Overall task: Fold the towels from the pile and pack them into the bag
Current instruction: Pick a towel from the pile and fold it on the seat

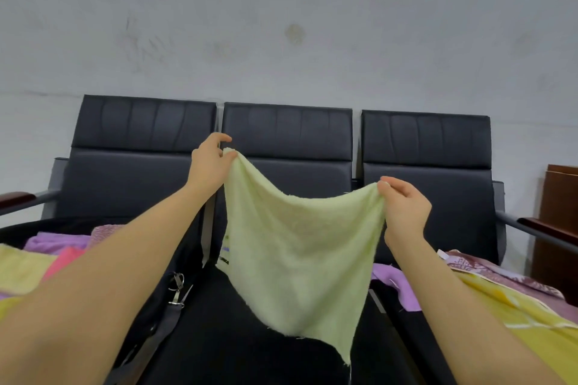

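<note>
A pale green towel (300, 247) hangs spread out in the air over the middle seat of a black bench (287, 131). My left hand (210, 162) pinches its upper left corner. My right hand (405, 209) pinches the upper right corner, a bit lower. The towel's bottom edge droops to a point near the seat. On the left seat sits a black bag (162, 300) with a strap and metal clips, holding folded purple, pink and yellow towels (59, 247). On the right seat lies a pile of towels (513, 300), yellow, purple and patterned.
The bench has three black padded seats with wooden armrests (17, 198) at both ends, against a grey wall. A brown wooden cabinet (560, 228) stands at the far right. The black middle seat (237, 337) lies under the hanging towel.
</note>
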`<state>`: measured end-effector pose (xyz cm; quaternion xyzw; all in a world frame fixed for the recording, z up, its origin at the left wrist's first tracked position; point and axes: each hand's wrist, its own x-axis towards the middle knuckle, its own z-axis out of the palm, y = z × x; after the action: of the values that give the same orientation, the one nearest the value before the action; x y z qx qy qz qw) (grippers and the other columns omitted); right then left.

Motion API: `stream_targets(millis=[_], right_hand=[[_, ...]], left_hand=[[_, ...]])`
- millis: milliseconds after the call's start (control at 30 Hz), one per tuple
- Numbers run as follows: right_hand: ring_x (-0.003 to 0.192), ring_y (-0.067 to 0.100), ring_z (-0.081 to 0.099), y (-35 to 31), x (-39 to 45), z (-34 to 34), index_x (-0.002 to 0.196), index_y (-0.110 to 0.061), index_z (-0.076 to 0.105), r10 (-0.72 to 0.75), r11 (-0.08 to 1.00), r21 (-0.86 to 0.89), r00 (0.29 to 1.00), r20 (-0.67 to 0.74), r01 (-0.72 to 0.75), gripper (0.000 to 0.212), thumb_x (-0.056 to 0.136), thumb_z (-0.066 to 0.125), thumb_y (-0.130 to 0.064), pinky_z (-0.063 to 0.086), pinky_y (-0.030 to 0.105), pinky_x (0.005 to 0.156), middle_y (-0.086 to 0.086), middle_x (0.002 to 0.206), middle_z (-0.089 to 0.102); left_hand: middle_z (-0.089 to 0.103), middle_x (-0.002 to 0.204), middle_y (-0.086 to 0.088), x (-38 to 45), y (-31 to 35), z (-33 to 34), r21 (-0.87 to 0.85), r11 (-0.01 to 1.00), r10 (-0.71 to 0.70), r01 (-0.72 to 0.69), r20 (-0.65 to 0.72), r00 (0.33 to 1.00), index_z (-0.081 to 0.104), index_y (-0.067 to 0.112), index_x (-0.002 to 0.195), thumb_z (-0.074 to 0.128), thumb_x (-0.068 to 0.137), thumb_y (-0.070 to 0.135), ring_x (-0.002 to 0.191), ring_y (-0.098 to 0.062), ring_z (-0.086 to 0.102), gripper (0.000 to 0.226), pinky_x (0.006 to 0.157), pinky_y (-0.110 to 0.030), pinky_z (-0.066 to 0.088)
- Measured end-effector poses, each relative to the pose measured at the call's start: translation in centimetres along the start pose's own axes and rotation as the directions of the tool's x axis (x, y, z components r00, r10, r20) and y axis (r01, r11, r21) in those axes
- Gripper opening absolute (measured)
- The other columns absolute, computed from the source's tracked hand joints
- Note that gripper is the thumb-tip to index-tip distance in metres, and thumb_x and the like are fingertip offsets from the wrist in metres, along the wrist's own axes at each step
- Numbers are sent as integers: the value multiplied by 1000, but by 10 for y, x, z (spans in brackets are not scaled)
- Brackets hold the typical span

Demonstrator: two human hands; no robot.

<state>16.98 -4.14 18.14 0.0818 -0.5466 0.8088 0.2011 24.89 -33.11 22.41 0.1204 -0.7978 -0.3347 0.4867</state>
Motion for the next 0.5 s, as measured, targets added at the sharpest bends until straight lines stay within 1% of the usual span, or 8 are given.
stream_targets(millis=[67,133,233,300,333,400,433,500], right_hand=[[68,10,57,8,2,-2,99,-13,70,-13,999,-47,1000,12,14,19,89,57,-4,45,23,64,-4,77,65],[58,12,47,15,5,-4,102,-14,70,8,998,-65,1000,19,-7,29,90,49,0,42,25,58,0,71,59],[55,14,44,21,7,-9,106,-12,69,44,996,-74,999,16,-43,34,89,44,3,42,25,56,3,68,56],[57,12,46,21,6,-10,108,-11,67,43,996,-74,999,15,-42,32,90,44,2,41,23,57,3,71,57],[59,12,49,21,6,-11,110,-11,66,38,996,-78,999,17,-37,31,91,45,1,42,22,58,2,75,58],[67,11,55,21,7,-11,114,-11,65,31,996,-88,999,31,-28,31,92,48,0,44,21,62,0,84,62],[71,11,57,21,7,-11,116,-11,65,30,996,-89,999,38,-26,31,91,49,1,45,20,64,0,87,63],[80,9,58,21,6,-11,120,-10,64,18,996,-91,999,43,-14,36,90,48,3,45,18,69,1,100,65]], left_hand=[[60,89,-10,0,-2,4,-35,999,-42,41,-41,998,53,14,112,57,93,17,78,-16,53,20,65,-23,40],[59,87,-8,-1,-6,7,-3,998,-64,63,-60,996,54,14,101,59,92,18,76,-16,53,12,59,-21,37],[60,87,-3,-4,-15,10,120,989,-81,84,-34,996,62,12,95,59,92,22,80,-16,54,11,62,-24,37],[61,86,-1,-6,-19,11,123,984,-121,125,-43,992,66,11,95,60,92,22,81,-16,55,14,67,-27,39],[62,87,-2,-8,-20,11,70,983,-163,167,-60,985,68,10,95,61,92,21,82,-16,55,14,67,-27,40],[63,90,-2,-9,-21,10,-106,957,-280,270,-95,955,70,8,98,62,91,18,85,-15,55,15,67,-25,42],[63,91,-2,-9,-21,10,-185,930,-338,316,-102,935,70,7,100,63,90,16,87,-15,55,16,70,-25,43],[64,93,-3,-6,-22,8,-272,882,-421,385,-87,903,71,6,103,65,88,15,89,-16,56,18,76,-27,45]])
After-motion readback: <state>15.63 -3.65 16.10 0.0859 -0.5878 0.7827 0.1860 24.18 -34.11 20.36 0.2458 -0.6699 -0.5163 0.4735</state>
